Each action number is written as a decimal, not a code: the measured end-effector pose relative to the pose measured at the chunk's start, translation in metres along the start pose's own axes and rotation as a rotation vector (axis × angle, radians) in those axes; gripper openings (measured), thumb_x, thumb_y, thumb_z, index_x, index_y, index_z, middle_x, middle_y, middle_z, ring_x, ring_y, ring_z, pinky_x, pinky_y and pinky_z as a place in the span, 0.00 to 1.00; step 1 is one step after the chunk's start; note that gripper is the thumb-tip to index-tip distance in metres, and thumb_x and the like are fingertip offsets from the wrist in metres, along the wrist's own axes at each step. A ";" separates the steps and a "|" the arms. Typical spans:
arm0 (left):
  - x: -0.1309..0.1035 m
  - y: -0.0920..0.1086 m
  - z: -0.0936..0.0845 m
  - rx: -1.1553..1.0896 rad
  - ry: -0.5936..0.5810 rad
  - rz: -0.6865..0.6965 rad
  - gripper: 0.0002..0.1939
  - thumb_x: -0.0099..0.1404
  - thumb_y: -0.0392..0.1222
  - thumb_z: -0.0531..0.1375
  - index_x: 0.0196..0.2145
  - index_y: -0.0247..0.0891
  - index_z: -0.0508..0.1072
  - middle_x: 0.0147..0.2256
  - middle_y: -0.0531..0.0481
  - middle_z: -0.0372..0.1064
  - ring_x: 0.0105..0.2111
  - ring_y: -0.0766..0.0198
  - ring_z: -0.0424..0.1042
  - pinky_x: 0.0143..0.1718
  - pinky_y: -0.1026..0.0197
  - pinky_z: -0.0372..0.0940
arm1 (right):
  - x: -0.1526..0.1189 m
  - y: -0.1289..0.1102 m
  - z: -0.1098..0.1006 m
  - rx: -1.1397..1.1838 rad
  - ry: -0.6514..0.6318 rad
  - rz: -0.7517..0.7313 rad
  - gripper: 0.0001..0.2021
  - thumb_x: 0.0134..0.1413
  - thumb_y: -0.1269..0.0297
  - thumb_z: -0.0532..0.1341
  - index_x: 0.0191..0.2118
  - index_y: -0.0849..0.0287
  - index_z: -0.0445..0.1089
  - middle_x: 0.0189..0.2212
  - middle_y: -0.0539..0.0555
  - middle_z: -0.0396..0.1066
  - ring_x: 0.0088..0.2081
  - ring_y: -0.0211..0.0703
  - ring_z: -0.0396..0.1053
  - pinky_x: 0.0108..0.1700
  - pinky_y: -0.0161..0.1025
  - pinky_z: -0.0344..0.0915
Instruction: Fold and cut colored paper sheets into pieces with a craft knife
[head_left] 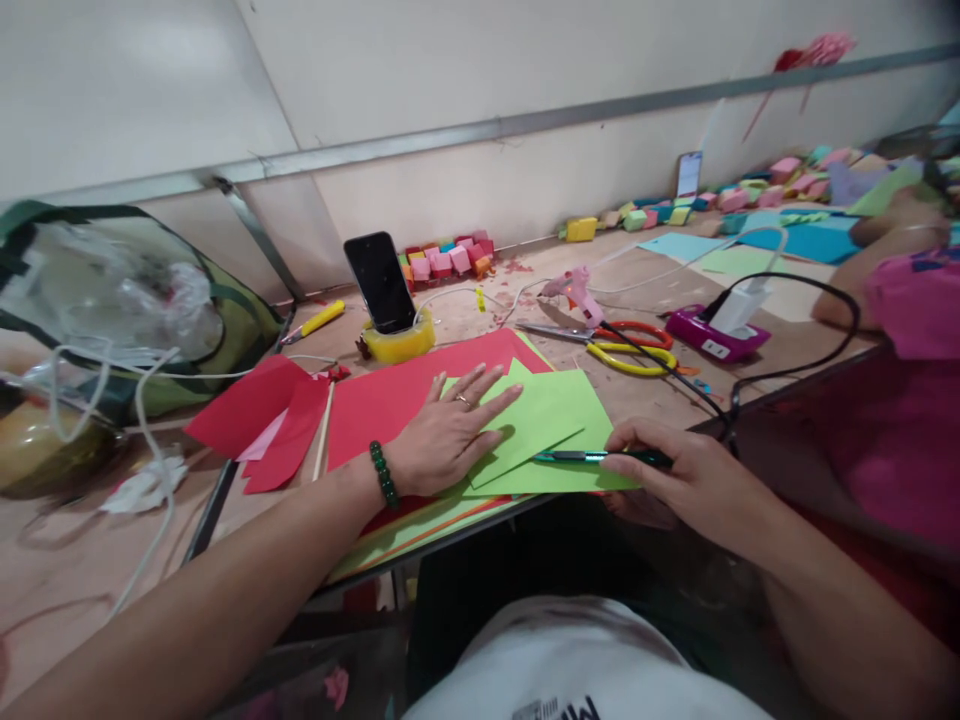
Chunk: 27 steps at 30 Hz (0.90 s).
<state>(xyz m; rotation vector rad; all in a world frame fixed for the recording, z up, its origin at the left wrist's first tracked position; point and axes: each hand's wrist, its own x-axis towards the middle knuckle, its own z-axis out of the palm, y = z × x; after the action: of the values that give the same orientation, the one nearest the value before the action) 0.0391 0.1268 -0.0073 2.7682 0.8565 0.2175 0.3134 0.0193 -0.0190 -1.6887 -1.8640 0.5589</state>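
Observation:
My left hand [454, 430] lies flat with its fingers spread, pressing on a cut piece of light green paper [517, 435]. Under that piece is a larger light green sheet [585, 410], which rests on red paper [375, 405]. In my right hand [667, 465] a green and black pen [574, 457] is held, its tip pointing left at the lower edge of the cut piece. More sheets stick out below at the table's front edge. Folded red paper [277, 420] and a thin wooden stick [324, 435] lie left of the stack.
Behind the paper are scissors [630, 355], a pink glue gun [576, 295], and a phone [380, 282] leaning in a yellow tape roll [397, 335]. A yellow cutter [322, 318] lies left. Cables run from a purple power strip [716, 335]. Another person's arm [862, 265] is at right.

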 end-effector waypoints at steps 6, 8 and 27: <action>0.003 -0.001 -0.001 0.048 -0.244 0.043 0.27 0.75 0.49 0.38 0.69 0.47 0.43 0.70 0.48 0.32 0.69 0.53 0.33 0.64 0.33 0.33 | -0.003 -0.007 0.007 -0.001 -0.107 0.043 0.15 0.58 0.47 0.56 0.35 0.54 0.70 0.22 0.49 0.69 0.23 0.40 0.64 0.25 0.35 0.59; 0.003 -0.001 0.000 0.054 -0.259 0.037 0.27 0.75 0.49 0.38 0.69 0.47 0.42 0.70 0.47 0.31 0.69 0.53 0.34 0.64 0.34 0.33 | -0.003 -0.009 0.009 0.024 -0.129 0.032 0.15 0.58 0.47 0.57 0.34 0.54 0.69 0.21 0.48 0.68 0.22 0.39 0.63 0.25 0.35 0.58; 0.005 0.001 -0.001 0.049 -0.289 0.020 0.27 0.75 0.49 0.37 0.69 0.47 0.41 0.70 0.48 0.29 0.69 0.53 0.33 0.64 0.35 0.34 | -0.003 -0.008 0.012 0.044 -0.205 -0.002 0.14 0.59 0.50 0.56 0.32 0.55 0.70 0.23 0.48 0.68 0.26 0.39 0.63 0.28 0.35 0.57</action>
<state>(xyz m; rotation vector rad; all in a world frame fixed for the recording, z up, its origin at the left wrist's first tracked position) 0.0427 0.1292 -0.0054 2.7601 0.7678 -0.1985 0.2996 0.0160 -0.0236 -1.6526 -1.9788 0.7927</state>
